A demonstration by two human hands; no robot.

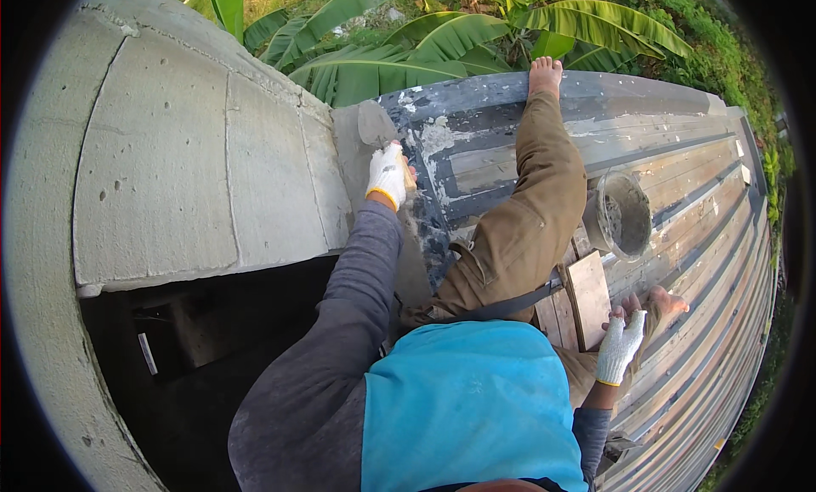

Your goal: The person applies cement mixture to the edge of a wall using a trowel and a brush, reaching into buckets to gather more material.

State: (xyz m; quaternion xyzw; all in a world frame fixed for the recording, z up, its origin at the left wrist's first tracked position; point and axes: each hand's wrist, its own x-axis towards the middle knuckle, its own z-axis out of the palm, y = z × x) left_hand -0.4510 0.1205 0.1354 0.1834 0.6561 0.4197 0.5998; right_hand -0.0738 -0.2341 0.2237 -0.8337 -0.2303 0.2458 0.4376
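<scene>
My left hand (389, 176), in a white knit glove with a yellow cuff, is closed around the handle of a trowel. The trowel's grey blade (376, 123) lies against the smeared grey strip where the block wall (161, 161) meets the roof. My right hand (620, 346), gloved the same way with bare fingertips, is low on the right beside my bent leg and bare foot (669, 303). Its fingers are apart and nothing shows in them. Between my legs and that hand lies a wooden board (588, 295). Just beyond it stands a mortar-stained bucket (597, 218).
A ribbed metal roof (705, 262) slopes off to the right, with a dark, cement-splashed band (476, 101) along its far edge. Banana plants (442, 42) grow beyond. A dark opening (212, 347) lies below the wall on my left. My other bare foot (545, 76) rests at the far edge.
</scene>
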